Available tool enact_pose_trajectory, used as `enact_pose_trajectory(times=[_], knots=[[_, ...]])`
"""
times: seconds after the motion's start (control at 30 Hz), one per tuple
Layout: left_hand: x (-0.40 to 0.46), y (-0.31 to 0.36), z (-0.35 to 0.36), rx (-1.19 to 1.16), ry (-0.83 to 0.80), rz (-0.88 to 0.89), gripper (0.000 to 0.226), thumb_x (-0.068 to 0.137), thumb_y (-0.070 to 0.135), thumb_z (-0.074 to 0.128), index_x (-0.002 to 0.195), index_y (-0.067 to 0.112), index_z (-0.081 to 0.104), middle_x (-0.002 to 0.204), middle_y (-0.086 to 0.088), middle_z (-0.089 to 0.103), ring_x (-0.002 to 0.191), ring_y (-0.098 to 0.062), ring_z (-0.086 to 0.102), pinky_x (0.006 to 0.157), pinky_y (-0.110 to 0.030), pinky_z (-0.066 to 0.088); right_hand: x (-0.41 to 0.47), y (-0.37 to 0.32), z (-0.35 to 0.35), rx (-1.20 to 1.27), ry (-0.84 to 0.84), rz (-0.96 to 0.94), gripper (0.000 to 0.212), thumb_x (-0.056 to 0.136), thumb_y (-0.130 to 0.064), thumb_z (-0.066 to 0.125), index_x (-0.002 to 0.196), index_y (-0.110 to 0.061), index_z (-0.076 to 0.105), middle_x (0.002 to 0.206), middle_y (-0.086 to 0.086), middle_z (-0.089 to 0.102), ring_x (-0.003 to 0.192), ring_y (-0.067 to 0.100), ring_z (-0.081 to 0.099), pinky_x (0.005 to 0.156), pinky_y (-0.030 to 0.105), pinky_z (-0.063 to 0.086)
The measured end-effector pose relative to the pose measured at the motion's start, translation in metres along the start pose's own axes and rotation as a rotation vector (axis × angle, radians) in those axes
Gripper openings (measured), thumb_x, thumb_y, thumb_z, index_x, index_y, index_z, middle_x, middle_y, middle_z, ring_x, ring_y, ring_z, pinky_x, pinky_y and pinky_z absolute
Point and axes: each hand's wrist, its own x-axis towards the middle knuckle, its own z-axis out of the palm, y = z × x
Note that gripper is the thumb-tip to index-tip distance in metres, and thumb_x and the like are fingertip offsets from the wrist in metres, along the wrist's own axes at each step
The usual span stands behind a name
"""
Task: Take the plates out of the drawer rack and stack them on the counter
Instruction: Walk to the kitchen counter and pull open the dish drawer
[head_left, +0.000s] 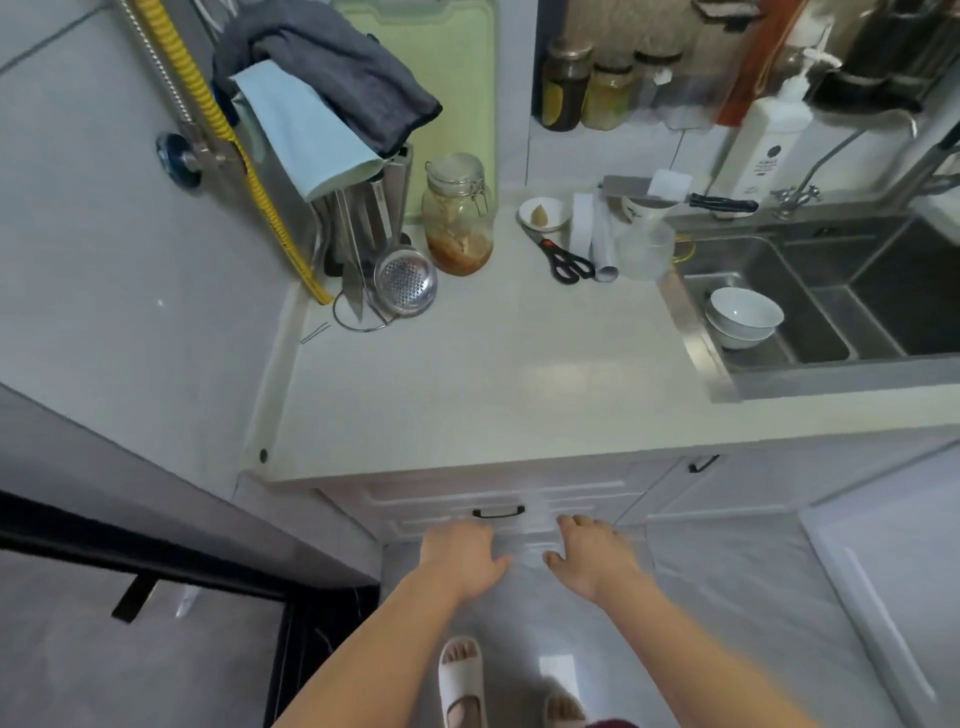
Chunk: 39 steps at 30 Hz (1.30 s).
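Head view: both hands (462, 556) (592, 558) low before closed drawer front (498, 496).

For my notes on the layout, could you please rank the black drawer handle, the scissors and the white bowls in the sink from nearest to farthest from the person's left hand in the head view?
From the left hand:
1. Black drawer handle, just above the hand on the drawer front.
2. Scissors, at the back of the counter.
3. White bowls, far right in the sink.

Bare forearms, white slide sandals (461, 683)
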Motion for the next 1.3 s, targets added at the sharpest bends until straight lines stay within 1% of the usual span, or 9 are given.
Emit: enact_pose_trajectory(times=[0.2, 0.47, 0.57, 0.77, 0.87, 1.03, 1.17, 1.23, 1.3], knots=[[0.024, -0.028, -0.009, 0.033, -0.018, 0.059, 0.056, 0.093, 0.057, 0.037, 0.133, 0.021, 0.05, 0.129, -0.007, 0.06, 0.118, -0.027, 0.055, 0.095, -0.04, 0.044, 0.018, -0.031, -0.001, 0.042, 0.032, 0.03, 0.059, 0.092, -0.047, 0.043, 0.142, -0.016, 0.034, 0.139, 0.006, 0.048, 0.129, 0.028, 0.043, 0.102, 0.041, 0.038], [0.048, -0.024, -0.013, 0.057, -0.046, 0.101, 0.06, 0.093, 0.056, 0.037, 0.139, 0.018, 0.045, 0.14, -0.009, 0.052, 0.128, -0.029, 0.047, 0.103, -0.042, 0.039, 0.033, -0.03, -0.004, 0.057, -0.002, 0.052, 0.063, 0.092, -0.047, 0.043, 0.145, -0.015, 0.029, 0.145, 0.007, 0.042, 0.134, 0.028, 0.038, 0.107, 0.042, 0.034], [0.057, -0.016, -0.017, 0.037, -0.063, 0.089, 0.062, 0.093, 0.056, 0.037, 0.142, 0.018, 0.042, 0.144, -0.01, 0.048, 0.132, -0.03, 0.043, 0.107, -0.043, 0.036, 0.042, -0.019, -0.009, 0.04, -0.019, 0.041, 0.061, 0.092, -0.047, 0.043, 0.143, -0.015, 0.033, 0.144, 0.007, 0.043, 0.133, 0.028, 0.039, 0.107, 0.042, 0.035], [0.069, 0.011, -0.016, -0.022, -0.078, 0.01, 0.059, 0.092, 0.057, 0.039, 0.138, 0.021, 0.045, 0.14, -0.007, 0.052, 0.127, -0.029, 0.048, 0.102, -0.042, 0.038, 0.063, 0.009, -0.021, -0.019, -0.055, -0.046, 0.057, 0.091, -0.047, 0.044, 0.138, -0.016, 0.037, 0.14, 0.006, 0.047, 0.131, 0.027, 0.041, 0.106, 0.042, 0.037], [0.078, 0.026, -0.01, -0.056, -0.091, -0.036, 0.058, 0.092, 0.054, 0.041, 0.14, 0.021, 0.043, 0.143, -0.007, 0.048, 0.129, -0.028, 0.046, 0.104, -0.04, 0.037, 0.073, 0.022, -0.018, -0.054, -0.099, -0.102, 0.058, 0.091, -0.047, 0.044, 0.139, -0.015, 0.036, 0.141, 0.007, 0.045, 0.132, 0.027, 0.04, 0.106, 0.042, 0.036], [0.088, 0.045, 0.006, -0.135, -0.068, -0.092, 0.074, 0.09, 0.06, 0.041, 0.149, 0.019, 0.026, 0.153, -0.01, 0.033, 0.137, -0.031, 0.035, 0.111, -0.044, 0.028, 0.088, 0.04, -0.011, -0.07, -0.114, -0.199, 0.067, 0.092, -0.047, 0.045, 0.147, -0.014, 0.025, 0.151, 0.009, 0.033, 0.14, 0.026, 0.03, 0.112, 0.042, 0.032], [0.091, 0.049, 0.015, -0.156, -0.06, -0.078, 0.084, 0.09, 0.062, 0.04, 0.154, 0.019, 0.005, 0.162, -0.007, 0.005, 0.149, -0.028, 0.004, 0.12, -0.047, 0.011, 0.092, 0.049, -0.004, -0.083, -0.095, -0.318, 0.076, 0.093, -0.046, 0.044, 0.152, -0.015, 0.009, 0.161, 0.007, 0.008, 0.149, 0.025, 0.006, 0.121, 0.044, 0.016], [0.093, 0.049, 0.017, -0.138, -0.065, -0.068, 0.086, 0.09, 0.061, 0.039, 0.153, 0.018, -0.001, 0.162, -0.005, 0.001, 0.149, -0.026, -0.002, 0.121, -0.048, 0.005, 0.094, 0.051, 0.001, -0.103, -0.08, -0.361, 0.079, 0.093, -0.047, 0.043, 0.153, -0.015, 0.003, 0.162, 0.006, 0.006, 0.149, 0.025, 0.003, 0.122, 0.043, 0.01], [0.097, 0.046, 0.017, -0.09, -0.058, -0.061, 0.086, 0.091, 0.06, 0.038, 0.153, 0.017, -0.003, 0.162, -0.005, 0.003, 0.149, -0.026, -0.002, 0.12, -0.047, 0.0, 0.097, 0.051, 0.004, -0.095, -0.051, -0.383, 0.081, 0.093, -0.051, 0.041, 0.153, -0.014, 0.001, 0.162, 0.005, 0.008, 0.149, 0.024, 0.005, 0.122, 0.041, 0.006]])
